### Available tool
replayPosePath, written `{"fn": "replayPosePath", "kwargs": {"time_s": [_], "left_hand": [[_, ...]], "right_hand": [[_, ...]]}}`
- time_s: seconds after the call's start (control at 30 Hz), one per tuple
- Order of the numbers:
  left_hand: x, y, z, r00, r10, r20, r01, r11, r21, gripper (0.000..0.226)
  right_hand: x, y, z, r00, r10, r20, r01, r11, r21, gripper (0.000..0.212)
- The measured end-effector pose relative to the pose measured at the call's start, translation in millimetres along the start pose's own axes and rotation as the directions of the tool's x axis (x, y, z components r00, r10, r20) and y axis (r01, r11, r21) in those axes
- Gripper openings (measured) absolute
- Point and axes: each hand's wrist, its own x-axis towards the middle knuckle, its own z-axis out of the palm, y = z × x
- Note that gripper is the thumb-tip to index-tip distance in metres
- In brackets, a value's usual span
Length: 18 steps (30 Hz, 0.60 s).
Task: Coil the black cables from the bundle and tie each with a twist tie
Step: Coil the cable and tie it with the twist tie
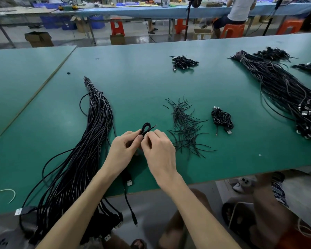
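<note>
Both hands meet above the green table (151,78), near its front edge. The left hand (123,147) grips a coiled cable (146,128) with curled fingers and thumb. Only the top loop of the coil shows above the knuckles, and the rest is hidden inside the two hands. The right hand (159,151) pinches at the neck of the same coil. Its fingertips are mostly turned away from the camera, so whether a twist tie lies between them cannot be made out. A thin dark end sticks out to the right of the loop; it is too fine to tell whether it is a tie or the cable's tip. Below the left wrist a USB plug (129,182) lies on the table, its lead running off the front edge. The forearm hides whether it belongs to the held coil.

The bundle (92,133) of long black cables lies just left of the hands, bound near its far tip. Its near end spills over the table edge, partly behind the left arm. Loose twist ties (185,126) lie in a heap just right of the hands, with a small pile of coils (222,118) beside them. A second pile (184,62) sits farther back, its details blurred. A larger bundle (276,85) runs out of view at the right edge
</note>
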Motion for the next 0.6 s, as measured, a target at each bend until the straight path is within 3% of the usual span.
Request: {"fn": "replayPosePath", "kwargs": {"time_s": [0.23,0.43,0.6], "left_hand": [[1.3,-1.8,0.3,1.000,0.009,0.016,-0.010,0.996,0.088,0.022],[-3.7,-2.9,4.7,0.976,0.215,-0.042,-0.175,0.882,0.438,0.022],[-5.7,-3.2,7.1,0.989,0.149,-0.024,-0.117,0.860,0.497,0.024]], "right_hand": [[-1.6,-3.4,2.4,0.998,-0.059,-0.007,0.058,0.994,-0.095,0.019],[-2.0,-2.1,4.1,0.997,-0.049,0.063,0.052,0.998,-0.047,0.022],[-1.5,-0.1,2.8,0.988,0.021,0.150,-0.029,0.998,0.052,0.026]]}}
